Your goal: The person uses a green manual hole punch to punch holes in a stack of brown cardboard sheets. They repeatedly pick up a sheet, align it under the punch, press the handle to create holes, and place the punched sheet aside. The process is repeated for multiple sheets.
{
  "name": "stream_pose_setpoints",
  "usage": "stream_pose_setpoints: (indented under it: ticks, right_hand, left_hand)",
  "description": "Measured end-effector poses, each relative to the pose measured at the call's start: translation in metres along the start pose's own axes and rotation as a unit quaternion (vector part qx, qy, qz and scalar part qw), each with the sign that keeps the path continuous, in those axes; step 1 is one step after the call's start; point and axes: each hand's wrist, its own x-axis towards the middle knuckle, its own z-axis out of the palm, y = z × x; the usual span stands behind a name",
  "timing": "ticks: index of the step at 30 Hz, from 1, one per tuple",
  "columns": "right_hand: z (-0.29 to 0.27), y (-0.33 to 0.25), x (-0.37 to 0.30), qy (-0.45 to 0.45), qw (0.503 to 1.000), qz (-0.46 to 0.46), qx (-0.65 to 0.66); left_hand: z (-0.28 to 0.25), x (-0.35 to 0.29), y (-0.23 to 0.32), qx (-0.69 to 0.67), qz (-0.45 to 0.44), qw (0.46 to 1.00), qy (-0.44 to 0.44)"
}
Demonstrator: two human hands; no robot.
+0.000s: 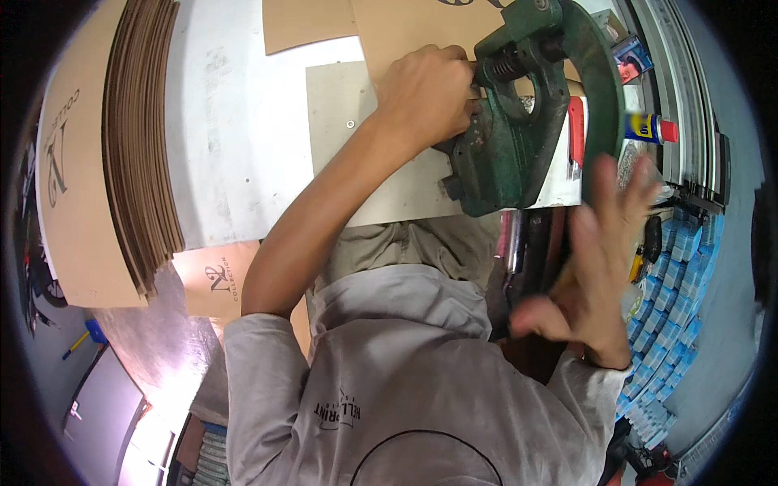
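A heavy green cast-metal hand press stands at the front right of the white table. My left hand reaches up to its working end, fingers curled in and closed. The fingertips are hidden against the press, and what they hold, if anything, does not show. Beneath that hand and the press, a brown paper sheet or bag extends toward the far side. My right hand is raised off the table beside the curved green arm of the press, blurred, with its fingers spread and nothing visible in it.
A thick stack of flat brown paper bags occupies the left side. A beige board lies under my left forearm. Right of the press are a red-handled tool and a blue-and-yellow can. Blue-wrapped packs are piled lower right.
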Motion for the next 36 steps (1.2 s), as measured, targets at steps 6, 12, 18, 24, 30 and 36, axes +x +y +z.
stream_pose_setpoints:
  ticks: [6, 12, 18, 24, 30, 36]
  right_hand:
    - [-0.026, 0.041, 0.027, 0.244, 0.802, 0.029, 0.545]
    - [0.127, 0.139, 0.01, 0.014, 0.903, 0.304, 0.302]
    - [0.165, 0.138, 0.007, -0.016, 0.93, 0.22, 0.294]
    - [0.197, 0.176, -0.009, -0.02, 0.921, 0.23, 0.313]
    - [0.156, 0.144, 0.014, -0.006, 0.908, 0.232, 0.348]
    - [0.148, 0.161, 0.011, 0.014, 0.891, 0.249, 0.379]
  left_hand:
    - [-0.015, 0.002, -0.031, 0.077, 0.025, 0.997, 0.014]
    - [-0.077, 0.016, -0.092, -0.035, -0.043, 0.959, 0.28]
    - [-0.206, -0.042, -0.078, -0.225, -0.152, 0.743, 0.611]
    - [-0.282, -0.176, -0.043, -0.307, -0.211, 0.659, 0.653]
    - [-0.293, -0.29, -0.074, -0.198, -0.334, 0.673, 0.63]
    - [-0.277, -0.306, -0.077, 0.051, -0.443, 0.664, 0.601]
